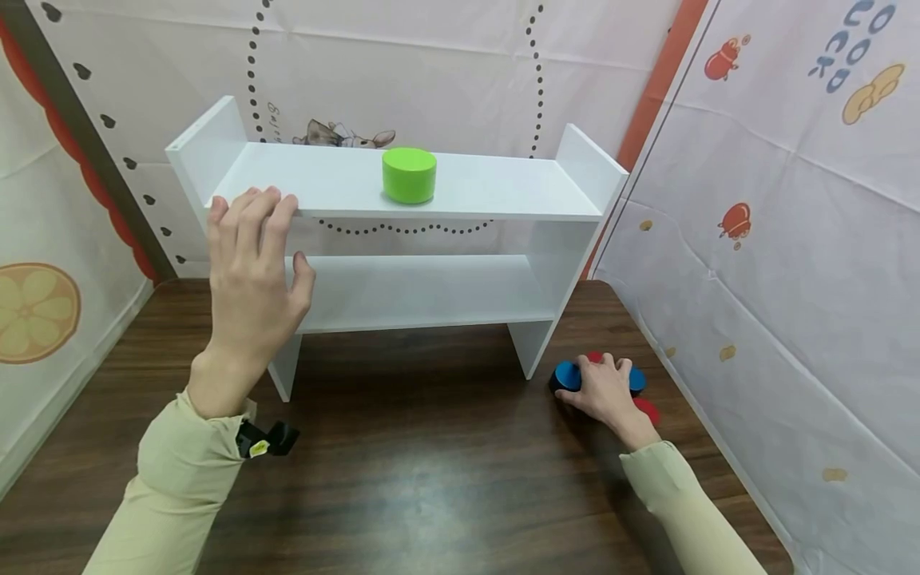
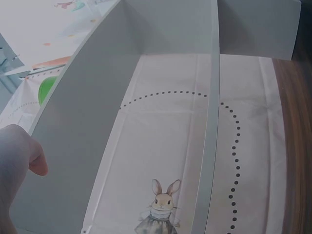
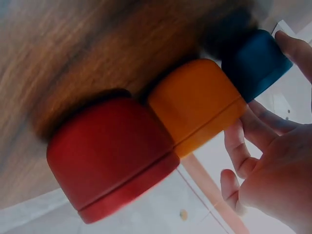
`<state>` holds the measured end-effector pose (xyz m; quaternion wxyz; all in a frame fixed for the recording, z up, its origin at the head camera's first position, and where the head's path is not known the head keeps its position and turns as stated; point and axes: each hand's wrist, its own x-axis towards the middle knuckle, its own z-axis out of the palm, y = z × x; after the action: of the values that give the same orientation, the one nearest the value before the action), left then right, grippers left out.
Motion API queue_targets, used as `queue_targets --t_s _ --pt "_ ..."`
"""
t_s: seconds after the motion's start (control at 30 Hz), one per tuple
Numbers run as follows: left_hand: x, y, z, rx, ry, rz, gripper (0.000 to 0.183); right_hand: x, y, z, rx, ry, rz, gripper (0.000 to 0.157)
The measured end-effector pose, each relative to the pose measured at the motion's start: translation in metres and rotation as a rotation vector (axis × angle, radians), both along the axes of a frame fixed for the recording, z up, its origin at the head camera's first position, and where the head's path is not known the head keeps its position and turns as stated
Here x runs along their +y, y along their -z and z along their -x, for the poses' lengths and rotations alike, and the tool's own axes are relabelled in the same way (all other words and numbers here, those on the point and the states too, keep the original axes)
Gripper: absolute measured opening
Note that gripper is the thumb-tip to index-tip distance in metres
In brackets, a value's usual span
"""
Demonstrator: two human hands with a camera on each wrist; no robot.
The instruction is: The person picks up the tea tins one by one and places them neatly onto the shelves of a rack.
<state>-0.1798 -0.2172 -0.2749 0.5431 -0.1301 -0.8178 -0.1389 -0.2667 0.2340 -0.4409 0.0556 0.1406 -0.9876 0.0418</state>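
A white two-tier shelf stands on the table, with a green round container on its top board. My left hand is at the left end of that board, its fingertips over the front edge and its thumb lower and apart from them. Right of the shelf, my right hand grips a blue round container between thumb and fingers. Beside it in the right wrist view sit an orange container and a red container. In the head view my hand partly hides this group.
Another blue container shows just right of my right hand, with a red one nearer me. Printed cloth hangs along the right side and behind the shelf. The dark wooden table extends in front.
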Motion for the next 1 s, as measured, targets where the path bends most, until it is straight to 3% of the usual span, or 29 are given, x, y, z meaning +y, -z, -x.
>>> queue_targets --t_s 0.43,0.7,1.0 --pt "-0.001 0.001 0.001 -0.008 -0.001 0.01 0.051 -0.001 0.006 -0.005 0.035 -0.021 0.102 0.064" --pt "-0.001 0.0 0.0 -0.01 -0.008 0.008 0.051 -0.01 -0.016 -0.014 0.078 -0.101 0.235 0.061" --pt "0.0 0.0 0.0 0.002 0.001 -0.002 0.051 -0.018 -0.044 -0.023 0.042 -0.161 0.339 0.061"
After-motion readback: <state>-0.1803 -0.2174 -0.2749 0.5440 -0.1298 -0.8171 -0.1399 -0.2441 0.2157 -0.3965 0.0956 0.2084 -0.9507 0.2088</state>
